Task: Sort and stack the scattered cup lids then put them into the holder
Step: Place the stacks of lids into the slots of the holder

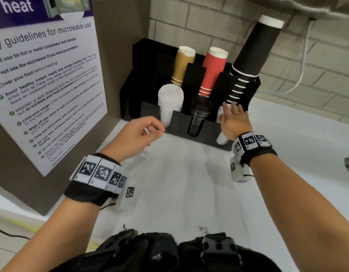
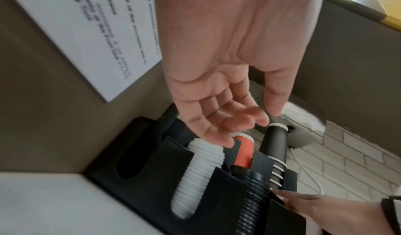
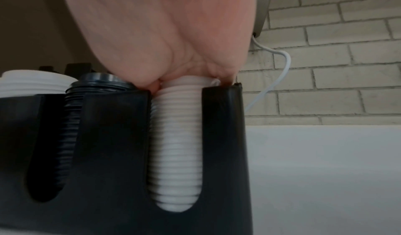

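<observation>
While the head view looks down on a white counter, a black holder stands at the wall with three front slots: a white lid stack on the left, a black lid stack in the middle, another white stack under the right hand, whose straight fingers lie flat on its top. Brown, red and black cup stacks stand in the slots behind. Just in front of the holder, the left hand hovers, loosely curled and holding nothing

From the left wrist, the left hand hangs relaxed above the white lids

From the right wrist, the right hand presses down on the right white stack inside its slot
</observation>
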{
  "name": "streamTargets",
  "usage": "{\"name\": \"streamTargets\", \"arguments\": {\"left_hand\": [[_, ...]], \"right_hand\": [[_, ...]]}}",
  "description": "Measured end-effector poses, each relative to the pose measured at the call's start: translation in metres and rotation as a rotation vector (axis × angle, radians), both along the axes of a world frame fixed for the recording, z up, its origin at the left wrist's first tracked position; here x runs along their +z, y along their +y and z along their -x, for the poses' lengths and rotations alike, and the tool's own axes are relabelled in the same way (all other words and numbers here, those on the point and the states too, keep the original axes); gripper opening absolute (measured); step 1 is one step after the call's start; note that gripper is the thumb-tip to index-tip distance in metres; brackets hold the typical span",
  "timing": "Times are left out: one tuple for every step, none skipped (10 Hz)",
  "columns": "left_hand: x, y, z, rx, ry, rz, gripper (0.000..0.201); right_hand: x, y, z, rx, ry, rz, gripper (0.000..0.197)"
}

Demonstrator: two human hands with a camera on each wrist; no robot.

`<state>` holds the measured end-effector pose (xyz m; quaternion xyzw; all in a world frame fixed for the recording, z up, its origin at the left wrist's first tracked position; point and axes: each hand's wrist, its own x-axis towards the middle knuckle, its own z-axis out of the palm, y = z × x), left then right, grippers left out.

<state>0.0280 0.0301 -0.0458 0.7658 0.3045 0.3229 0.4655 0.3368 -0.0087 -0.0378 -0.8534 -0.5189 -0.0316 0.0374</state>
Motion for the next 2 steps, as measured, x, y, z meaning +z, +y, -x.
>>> {"name": "streamTargets", "arguments": {"left_hand": [[0.019,0.006,-0.011,-0.068,-0.008,-0.048,0.009],[0.036,0.011,-0.019,-0.085,0.0,-0.124,0.008]], "right_hand": [[0.002,0.001,-0.002,-0.005,0.024,0.031,0.055],[0.011,0.003,-0.002,-0.004,0.062,0.056,0.061]]}}
